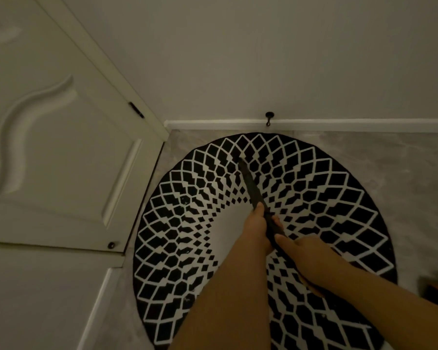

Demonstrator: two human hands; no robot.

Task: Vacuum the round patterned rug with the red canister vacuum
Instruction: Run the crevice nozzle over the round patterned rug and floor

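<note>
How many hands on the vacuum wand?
2. Left hand grips the wand farther down, toward the rug; right hand holds it just behind.

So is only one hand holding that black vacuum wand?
No, both the left hand and the right hand grip the wand over the rug.

**Hallway corner, the background stuff**

There's a white panelled door on the left with a curvy moulding and a dark hinge. A small doorstop pokes out of the white baseboard along the plain wall. Floor looks like grey marble.
</note>
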